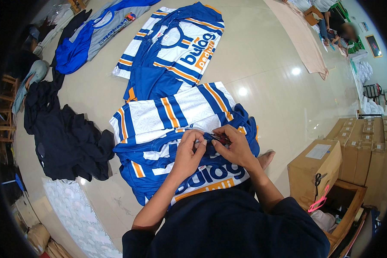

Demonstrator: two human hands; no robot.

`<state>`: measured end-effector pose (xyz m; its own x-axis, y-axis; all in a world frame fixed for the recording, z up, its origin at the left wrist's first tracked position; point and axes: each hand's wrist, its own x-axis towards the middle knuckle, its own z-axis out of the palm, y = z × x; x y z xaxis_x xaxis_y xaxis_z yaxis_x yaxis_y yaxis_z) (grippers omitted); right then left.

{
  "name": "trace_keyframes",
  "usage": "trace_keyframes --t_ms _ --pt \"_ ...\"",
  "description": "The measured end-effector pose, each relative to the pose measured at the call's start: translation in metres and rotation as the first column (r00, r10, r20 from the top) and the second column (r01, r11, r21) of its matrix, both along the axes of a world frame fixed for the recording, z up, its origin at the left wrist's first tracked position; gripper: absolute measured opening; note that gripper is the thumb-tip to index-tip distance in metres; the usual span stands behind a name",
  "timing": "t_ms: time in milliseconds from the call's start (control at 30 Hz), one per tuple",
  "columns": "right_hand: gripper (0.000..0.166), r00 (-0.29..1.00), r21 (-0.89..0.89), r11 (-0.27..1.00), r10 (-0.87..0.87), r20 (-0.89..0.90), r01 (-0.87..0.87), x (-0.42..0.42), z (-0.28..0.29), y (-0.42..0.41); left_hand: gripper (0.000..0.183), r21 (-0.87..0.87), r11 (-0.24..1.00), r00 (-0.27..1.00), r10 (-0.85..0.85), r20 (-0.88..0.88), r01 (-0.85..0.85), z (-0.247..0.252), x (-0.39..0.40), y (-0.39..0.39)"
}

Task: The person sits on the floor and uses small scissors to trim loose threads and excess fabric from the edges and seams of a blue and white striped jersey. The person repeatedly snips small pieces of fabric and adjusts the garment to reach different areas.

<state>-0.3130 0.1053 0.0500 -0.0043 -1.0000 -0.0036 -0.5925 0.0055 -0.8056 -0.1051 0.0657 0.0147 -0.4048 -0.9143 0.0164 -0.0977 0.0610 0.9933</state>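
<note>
A blue, white and orange jersey lies across my lap, its front bearing large printed writing. My left hand pinches the jersey's blue edge between thumb and fingertips. Close beside it, my right hand is closed around a small dark and red tool, which looks like thread snips. Its pointed end faces my left hand; the rest is hidden by my fingers. Blue fabric bunches up under both hands.
Similar jerseys lie ahead on the tiled floor, with a blue and grey shirt beyond. Black garments are heaped at left. At right stand cardboard boxes, black scissors and a wooden crate. People sit farther off.
</note>
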Motion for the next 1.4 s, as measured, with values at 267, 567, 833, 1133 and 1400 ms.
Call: trace_keyframes --t_ms 267,567,833,1133,1400 --pt "0.027 0.992 -0.079 0.997 -0.037 -0.124 0.028 0.006 0.007 0.004 0.008 0.072 0.997 0.998 0.004 -0.066 0.001 0.001 -0.003 -0.003" --pt "0.028 0.992 -0.087 0.995 -0.063 -0.106 0.053 0.006 0.009 0.007 0.010 0.088 0.996 0.998 -0.012 -0.056 0.017 0.001 -0.003 -0.001" --pt "0.028 0.991 -0.099 0.994 -0.049 -0.122 0.037 0.004 0.009 0.007 0.010 0.152 0.988 0.999 -0.032 -0.026 0.035 0.006 -0.002 -0.001" --pt "0.026 0.992 -0.110 0.992 -0.070 -0.106 0.058 0.009 0.006 0.007 0.009 0.131 0.991 0.997 -0.017 -0.081 0.028 0.005 -0.002 -0.001" --pt "0.025 0.990 -0.175 0.984 -0.065 -0.129 0.042 0.012 0.002 0.008 0.010 0.093 0.996 0.997 -0.009 -0.072 0.016 -0.001 -0.002 -0.001"
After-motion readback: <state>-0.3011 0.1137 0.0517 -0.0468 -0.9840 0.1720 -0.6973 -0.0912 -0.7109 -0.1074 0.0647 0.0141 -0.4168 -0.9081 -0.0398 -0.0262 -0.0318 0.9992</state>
